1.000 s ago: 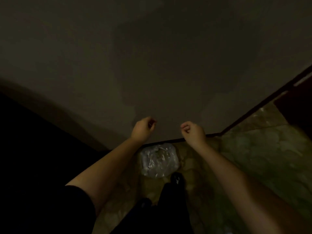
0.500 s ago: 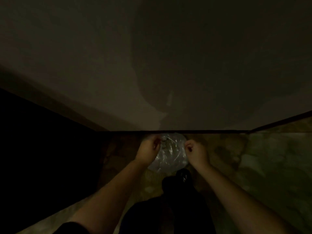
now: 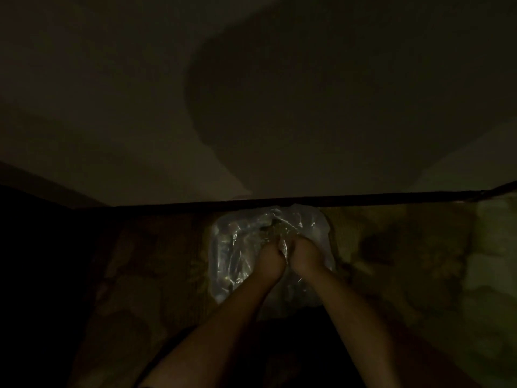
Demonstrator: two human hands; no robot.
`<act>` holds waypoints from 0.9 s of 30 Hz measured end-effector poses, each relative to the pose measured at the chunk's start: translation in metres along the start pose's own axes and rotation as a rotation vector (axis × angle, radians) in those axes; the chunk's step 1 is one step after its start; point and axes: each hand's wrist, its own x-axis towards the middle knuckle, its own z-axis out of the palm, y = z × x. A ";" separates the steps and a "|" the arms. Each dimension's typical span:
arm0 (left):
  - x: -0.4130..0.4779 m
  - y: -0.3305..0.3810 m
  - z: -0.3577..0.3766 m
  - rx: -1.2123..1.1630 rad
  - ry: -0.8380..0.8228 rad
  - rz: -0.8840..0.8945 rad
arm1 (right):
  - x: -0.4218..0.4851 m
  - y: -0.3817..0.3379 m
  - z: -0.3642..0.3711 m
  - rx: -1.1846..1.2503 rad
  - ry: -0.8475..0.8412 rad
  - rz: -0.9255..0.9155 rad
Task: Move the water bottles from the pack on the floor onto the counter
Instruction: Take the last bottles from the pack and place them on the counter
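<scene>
Plain wall [image 3: 112,79] w/ dark baseboard [image 3: 363,198]

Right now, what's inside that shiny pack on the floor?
Through the clear film of the pack, dim bottle shapes show on its left side. The left hand and the right hand grip the film and cover the rest; too dark to count.

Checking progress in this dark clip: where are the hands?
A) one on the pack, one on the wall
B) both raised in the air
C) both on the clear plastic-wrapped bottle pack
C: the left hand and right hand meet on the clear plastic-wrapped bottle pack, fingers curled into its wrap.
</scene>
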 end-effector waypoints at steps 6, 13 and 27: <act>0.057 -0.049 0.032 -0.083 0.041 -0.218 | 0.047 0.039 0.036 -0.107 0.046 -0.011; 0.072 -0.070 0.039 0.080 0.061 -0.180 | 0.072 0.047 0.049 -0.334 0.037 0.058; 0.117 -0.073 0.046 0.609 0.159 -0.039 | 0.109 0.052 0.049 -0.443 0.071 0.212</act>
